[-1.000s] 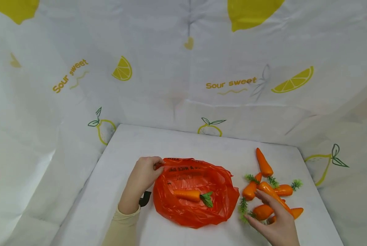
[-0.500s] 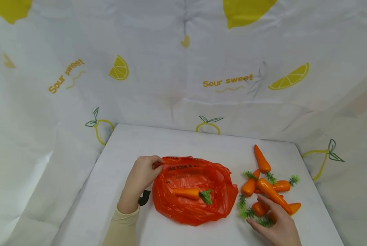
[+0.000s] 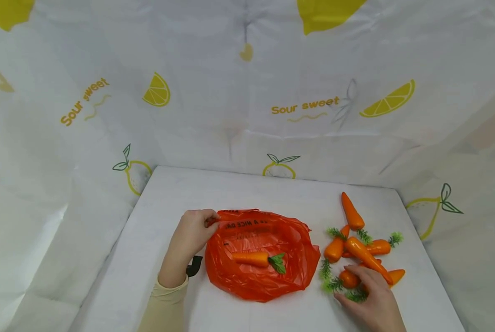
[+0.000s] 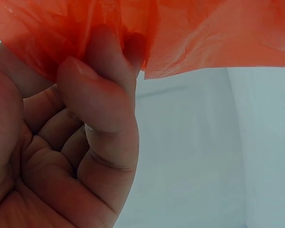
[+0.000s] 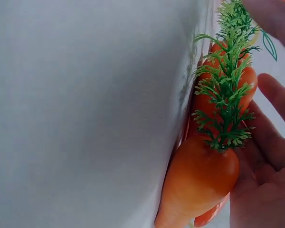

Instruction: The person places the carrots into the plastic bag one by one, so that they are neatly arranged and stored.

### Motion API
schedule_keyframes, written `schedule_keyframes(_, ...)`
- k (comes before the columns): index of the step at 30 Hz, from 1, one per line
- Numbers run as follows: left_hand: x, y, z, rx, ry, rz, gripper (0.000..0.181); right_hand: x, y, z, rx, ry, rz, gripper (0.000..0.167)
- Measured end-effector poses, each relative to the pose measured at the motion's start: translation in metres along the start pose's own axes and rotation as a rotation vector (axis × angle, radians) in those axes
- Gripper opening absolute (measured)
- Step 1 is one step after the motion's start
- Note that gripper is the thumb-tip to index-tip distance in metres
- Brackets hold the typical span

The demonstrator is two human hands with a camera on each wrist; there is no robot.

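Note:
A red plastic bag (image 3: 251, 290) lies spread on the table with its mouth facing up. Inside it rests one orange carrot (image 3: 250, 258) with a leafy green top. My left hand (image 3: 191, 237) pinches the bag's left far rim; in the left wrist view, thumb and curled index finger meet at the red film (image 4: 209, 38). My right hand (image 3: 373, 299) is over the near side of a carrot pile, thumb and fingers spread beside a carrot (image 3: 349, 279) with feathery greens. In the right wrist view a carrot (image 5: 199, 175) lies close to the palm, fingers not closed round it.
Several more carrots lie right of the bag, among them a long one (image 3: 365, 258) across the pile and one (image 3: 352, 212) at the far end. White lemon-print sheeting (image 3: 230, 138) walls the table's back and sides. A black patch (image 3: 194, 266) shows by my left wrist.
My right hand has lowered slightly toward the near carrots, its fingers coming closer to one of them. My left hand keeps its hold on the bag's rim. The head view has shifted slightly.

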State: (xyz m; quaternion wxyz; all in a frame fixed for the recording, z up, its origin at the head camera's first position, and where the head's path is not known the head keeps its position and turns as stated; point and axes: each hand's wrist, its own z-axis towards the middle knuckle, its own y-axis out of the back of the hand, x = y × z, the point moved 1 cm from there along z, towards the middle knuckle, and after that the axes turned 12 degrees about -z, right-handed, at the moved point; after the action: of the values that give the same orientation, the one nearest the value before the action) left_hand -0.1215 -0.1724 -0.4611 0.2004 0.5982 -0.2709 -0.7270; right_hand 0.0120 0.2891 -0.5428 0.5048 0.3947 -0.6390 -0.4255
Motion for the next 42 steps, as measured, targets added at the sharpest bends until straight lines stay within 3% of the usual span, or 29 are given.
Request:
schedule_keyframes(6, 0.001, -0.001, 0.0, 0.005, -0.004, -0.006, 0.004, -0.001, 0.0, -0.004, -0.049, 0.036, -0.053, 0.085)
schedule_keyframes(13, 0.001, -0.001, 0.001, 0.011, 0.0, 0.002, 0.005, -0.015, 0.008, -0.012, -0.073, 0.048, -0.079, 0.092)
schedule_keyframes(23, 0.002, -0.001, 0.001, 0.01, -0.007, 0.001, 0.006, -0.043, 0.02, -0.003, 0.048, 0.052, -0.16, 0.104)
schedule_keyframes(31, 0.002, -0.004, 0.001, 0.008, -0.02, 0.004, 0.004, -0.051, 0.025, 0.008, 0.086, 0.099, -0.204, 0.082)
schedule_keyframes(42, 0.003, -0.006, 0.002, 0.02, -0.014, 0.003, 0.003, -0.052, 0.025, 0.018, 0.007, 0.184, -0.233, 0.055)
